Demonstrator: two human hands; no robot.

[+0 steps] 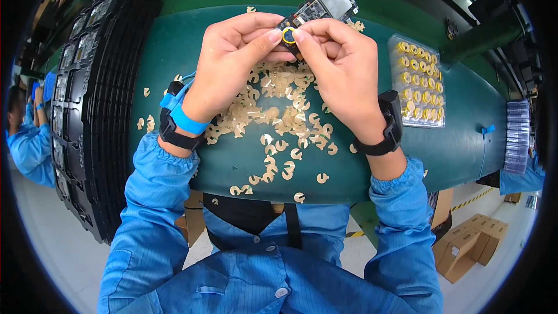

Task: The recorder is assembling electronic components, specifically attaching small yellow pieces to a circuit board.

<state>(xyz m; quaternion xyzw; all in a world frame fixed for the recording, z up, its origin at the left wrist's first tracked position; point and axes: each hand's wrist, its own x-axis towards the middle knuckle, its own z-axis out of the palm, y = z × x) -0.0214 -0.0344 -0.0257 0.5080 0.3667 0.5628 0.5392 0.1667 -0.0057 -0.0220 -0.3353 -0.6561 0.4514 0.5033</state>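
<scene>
Above the far part of the table, my left hand (238,58) grips a dark circuit board (311,13) by its lower end. The board tilts up to the right and carries a silver metal plate. A small round part with a yellow rim and dark face (288,35) lies against its lower end, between my two thumbs. My right hand (340,64) is closed at the board's right side, its thumb tip touching the round part's edge. Fingers behind the board are partly hidden. Many cream C-shaped paper pieces (273,116) are strewn on the table below both hands.
A clear tray (395,90) of yellow-rimmed round parts sits to the right on the green table (465,139). Tall stacked black trays (96,110) stand at the left. Clear stacked trays (517,136) are at the far right, cardboard boxes (471,244) on the floor. Another person (32,145) is at far left.
</scene>
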